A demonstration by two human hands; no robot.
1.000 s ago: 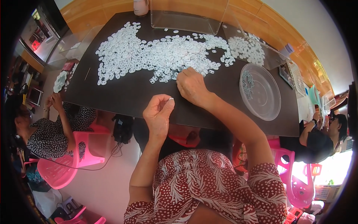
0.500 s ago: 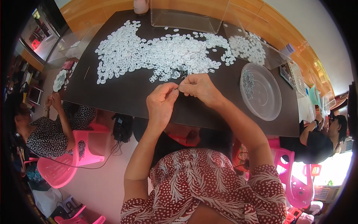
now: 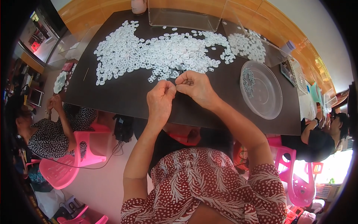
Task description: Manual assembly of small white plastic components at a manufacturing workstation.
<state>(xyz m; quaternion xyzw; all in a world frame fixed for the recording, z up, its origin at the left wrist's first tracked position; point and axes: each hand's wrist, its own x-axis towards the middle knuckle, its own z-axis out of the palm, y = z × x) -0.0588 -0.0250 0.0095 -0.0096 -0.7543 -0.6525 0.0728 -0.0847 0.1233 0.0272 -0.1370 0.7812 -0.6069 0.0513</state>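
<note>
Over the near part of the dark table, my left hand point(image 3: 159, 100) and my right hand point(image 3: 197, 89) meet fingertip to fingertip. Both are closed in a pinch; whatever lies between the fingers is too small to name. Just beyond them spreads a wide heap of small white oval plastic pieces point(image 3: 179, 50) with holes in them. A few dark thin parts point(image 3: 175, 73) lie at the heap's near edge, partly hidden by my right hand. To the right, a round clear plastic tray point(image 3: 269, 102) holds a cluster of small grey-green parts point(image 3: 248, 80).
A clear box point(image 3: 184, 18) stands at the far edge, with another clear bin of white pieces point(image 3: 248, 46) right of it. A phone-like device point(image 3: 287, 74) and a white basket point(image 3: 299, 76) are at far right. People sit left and right beside pink chairs point(image 3: 59, 173).
Both hands have shifted slightly to the left, still pinched together at the fingertips. The view has tilted a little; the heap and tray look otherwise the same.
</note>
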